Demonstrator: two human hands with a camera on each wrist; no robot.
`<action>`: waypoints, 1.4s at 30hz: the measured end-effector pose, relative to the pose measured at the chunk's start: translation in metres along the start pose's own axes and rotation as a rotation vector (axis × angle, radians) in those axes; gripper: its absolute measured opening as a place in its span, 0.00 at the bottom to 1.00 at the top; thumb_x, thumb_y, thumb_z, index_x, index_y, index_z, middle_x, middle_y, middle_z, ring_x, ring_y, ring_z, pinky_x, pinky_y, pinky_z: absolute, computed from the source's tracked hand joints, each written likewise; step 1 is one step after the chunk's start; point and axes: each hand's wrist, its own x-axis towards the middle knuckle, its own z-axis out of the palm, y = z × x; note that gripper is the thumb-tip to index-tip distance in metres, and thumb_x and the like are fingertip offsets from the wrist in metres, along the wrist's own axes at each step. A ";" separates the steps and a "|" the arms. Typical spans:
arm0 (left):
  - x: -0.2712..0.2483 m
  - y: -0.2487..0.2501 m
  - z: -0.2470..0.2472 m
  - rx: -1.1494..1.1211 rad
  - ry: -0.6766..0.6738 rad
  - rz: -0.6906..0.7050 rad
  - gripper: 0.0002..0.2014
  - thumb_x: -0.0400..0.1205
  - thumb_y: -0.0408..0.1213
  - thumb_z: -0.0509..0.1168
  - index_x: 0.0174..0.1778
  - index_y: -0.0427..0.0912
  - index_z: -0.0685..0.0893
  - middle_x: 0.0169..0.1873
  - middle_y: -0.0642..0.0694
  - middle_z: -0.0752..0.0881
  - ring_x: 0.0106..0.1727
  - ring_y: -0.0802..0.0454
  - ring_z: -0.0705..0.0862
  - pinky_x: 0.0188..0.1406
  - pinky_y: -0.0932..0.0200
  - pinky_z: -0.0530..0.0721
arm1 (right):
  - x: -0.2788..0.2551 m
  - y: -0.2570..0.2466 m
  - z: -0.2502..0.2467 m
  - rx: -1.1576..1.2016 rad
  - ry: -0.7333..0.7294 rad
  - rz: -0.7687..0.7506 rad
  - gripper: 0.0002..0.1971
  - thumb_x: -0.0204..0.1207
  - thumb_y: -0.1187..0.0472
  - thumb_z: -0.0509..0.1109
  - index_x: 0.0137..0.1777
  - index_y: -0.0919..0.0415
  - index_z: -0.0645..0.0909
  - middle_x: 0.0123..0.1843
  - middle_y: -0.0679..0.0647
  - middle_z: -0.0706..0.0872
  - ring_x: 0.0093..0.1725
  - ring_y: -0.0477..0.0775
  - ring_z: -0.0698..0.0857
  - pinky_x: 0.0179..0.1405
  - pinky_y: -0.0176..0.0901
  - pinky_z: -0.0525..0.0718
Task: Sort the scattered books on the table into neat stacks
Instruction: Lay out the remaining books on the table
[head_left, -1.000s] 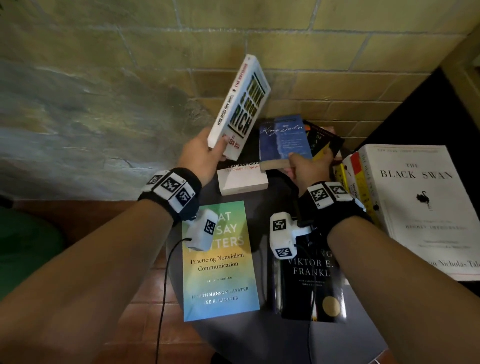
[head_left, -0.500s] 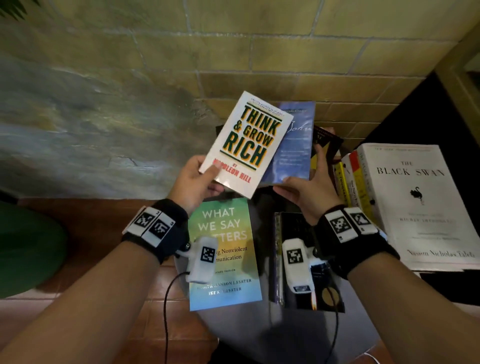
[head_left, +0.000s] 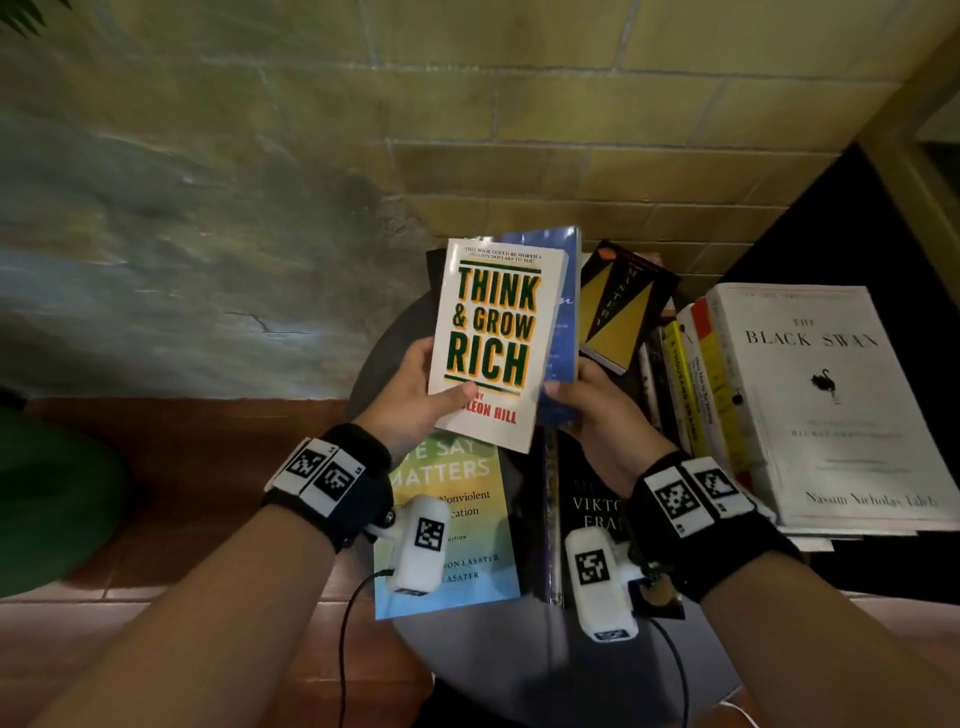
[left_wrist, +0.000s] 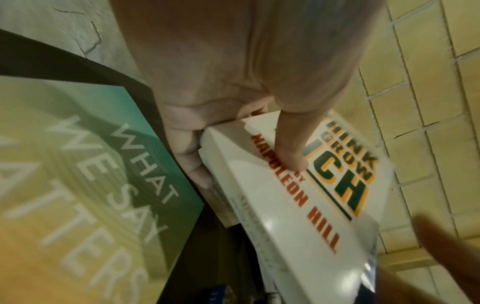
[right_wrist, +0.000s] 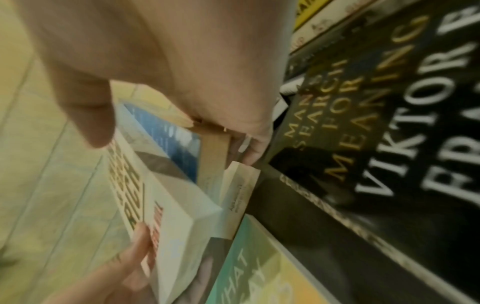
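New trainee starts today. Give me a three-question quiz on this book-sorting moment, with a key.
1. True or false: the left hand holds Think & Grow Rich with its thumb on the front cover.
2. Which book does the right hand hold? A) the blue book B) The Black Swan C) What We Say Matters
3. Fill in: the held white book overlaps the blue one on its ___ side.

Key: 1 true; 2 A; 3 left.

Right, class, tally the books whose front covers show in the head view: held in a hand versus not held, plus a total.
Held: 2 (Think & Grow Rich in left hand, blue book in right hand)
Not held: 4 (What We Say Matters, Frankl book, Mastery, Black Swan)
Total: 6
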 end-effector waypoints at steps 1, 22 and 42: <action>-0.001 -0.002 -0.001 0.001 0.003 0.024 0.30 0.77 0.20 0.68 0.71 0.44 0.65 0.62 0.41 0.84 0.65 0.41 0.83 0.64 0.41 0.83 | 0.001 -0.003 0.002 -0.060 -0.008 -0.023 0.29 0.70 0.63 0.76 0.70 0.60 0.71 0.64 0.57 0.85 0.63 0.57 0.85 0.60 0.49 0.83; -0.019 -0.038 -0.034 0.269 0.075 0.117 0.34 0.78 0.23 0.70 0.78 0.38 0.63 0.66 0.46 0.81 0.70 0.51 0.79 0.75 0.45 0.75 | 0.021 0.027 0.056 -0.585 -0.006 -0.220 0.39 0.50 0.49 0.79 0.65 0.53 0.75 0.62 0.50 0.84 0.65 0.49 0.83 0.64 0.56 0.83; -0.023 -0.014 -0.042 -0.025 0.125 0.211 0.11 0.83 0.34 0.66 0.60 0.45 0.75 0.51 0.47 0.90 0.50 0.54 0.91 0.48 0.54 0.90 | 0.016 0.005 0.045 -0.424 0.082 -0.198 0.19 0.73 0.67 0.75 0.64 0.64 0.80 0.59 0.54 0.88 0.59 0.50 0.87 0.63 0.56 0.84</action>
